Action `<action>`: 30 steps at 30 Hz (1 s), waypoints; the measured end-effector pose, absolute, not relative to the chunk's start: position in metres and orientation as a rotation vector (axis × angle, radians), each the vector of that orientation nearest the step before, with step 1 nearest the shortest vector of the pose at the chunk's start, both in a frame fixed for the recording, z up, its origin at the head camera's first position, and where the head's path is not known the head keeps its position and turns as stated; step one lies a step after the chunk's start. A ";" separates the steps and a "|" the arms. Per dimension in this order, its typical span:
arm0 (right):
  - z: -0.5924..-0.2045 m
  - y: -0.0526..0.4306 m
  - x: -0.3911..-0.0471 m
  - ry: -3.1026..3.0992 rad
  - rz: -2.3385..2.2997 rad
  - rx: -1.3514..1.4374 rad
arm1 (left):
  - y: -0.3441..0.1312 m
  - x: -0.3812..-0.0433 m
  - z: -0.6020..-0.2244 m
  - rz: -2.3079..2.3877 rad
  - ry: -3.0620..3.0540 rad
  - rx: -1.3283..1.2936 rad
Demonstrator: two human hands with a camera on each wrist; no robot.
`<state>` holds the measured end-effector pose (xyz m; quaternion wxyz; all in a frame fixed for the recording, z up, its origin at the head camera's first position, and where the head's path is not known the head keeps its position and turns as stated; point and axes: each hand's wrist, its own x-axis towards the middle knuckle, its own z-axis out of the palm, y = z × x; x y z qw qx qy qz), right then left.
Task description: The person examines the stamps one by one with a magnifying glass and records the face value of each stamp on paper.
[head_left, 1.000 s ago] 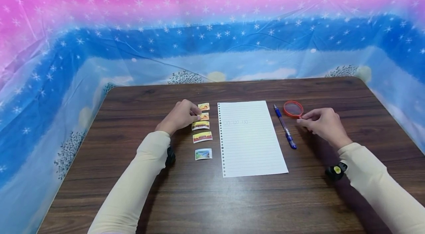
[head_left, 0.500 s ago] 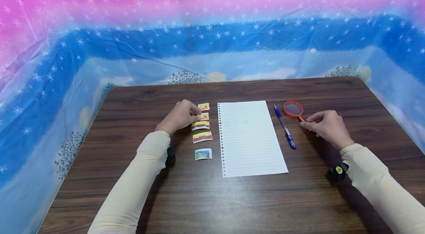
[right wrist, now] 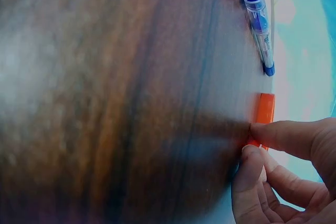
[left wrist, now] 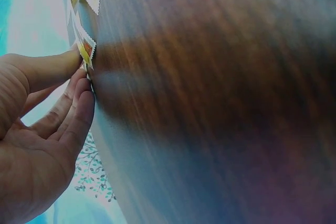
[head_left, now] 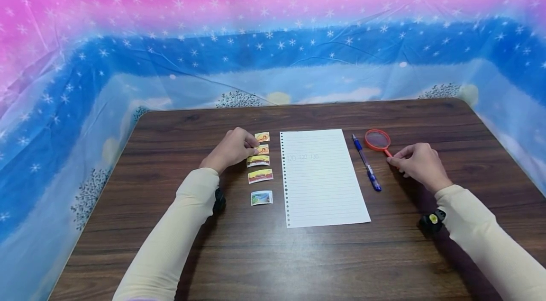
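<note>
My left hand (head_left: pixel 232 149) is at the far end of a column of several postage stamps. Its thumb and fingertips pinch the edge of a yellow-orange stamp (left wrist: pixel 87 51), second from the back in the head view. Behind it lies a similar stamp (head_left: pixel 262 137); nearer come two red-and-yellow stamps, one (head_left: pixel 258 161) close to the pinched one and another (head_left: pixel 260 176) apart. A blue-green landscape stamp (head_left: pixel 261 197) is nearest. On the right, my right hand (head_left: pixel 420 163) pinches the handle of a red magnifying glass (head_left: pixel 377 140) between thumb and fingers; the handle's end is hidden by them.
Between the hands lies a lined, punched sheet of paper (head_left: pixel 326 187) with faint handwritten numbers near its top. A blue pen (head_left: pixel 366 163) rests between the sheet and the magnifying glass. The brown wooden table (head_left: pixel 204 263) meets a snowflake-patterned cloth (head_left: pixel 273 50) at the back.
My right hand has slid back along the magnifying glass handle, away from the lens, baring more of the handle. The left hand and the stamps look unchanged.
</note>
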<state>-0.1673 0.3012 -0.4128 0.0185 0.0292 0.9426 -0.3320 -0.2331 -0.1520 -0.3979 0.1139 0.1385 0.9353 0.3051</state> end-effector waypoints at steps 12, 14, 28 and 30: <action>-0.412 0.295 -0.173 2.915 -0.998 0.125 | -0.152 -0.233 -0.397 0.901 2.736 0.407; -0.410 0.293 -0.174 2.914 -1.005 0.114 | -0.152 -0.233 -0.397 0.902 2.735 0.406; -0.401 0.261 -0.194 2.926 -1.040 0.006 | -0.151 -0.231 -0.396 0.897 2.731 0.373; -0.400 0.253 -0.199 2.933 -1.038 -0.002 | -0.151 -0.231 -0.396 0.898 2.731 0.385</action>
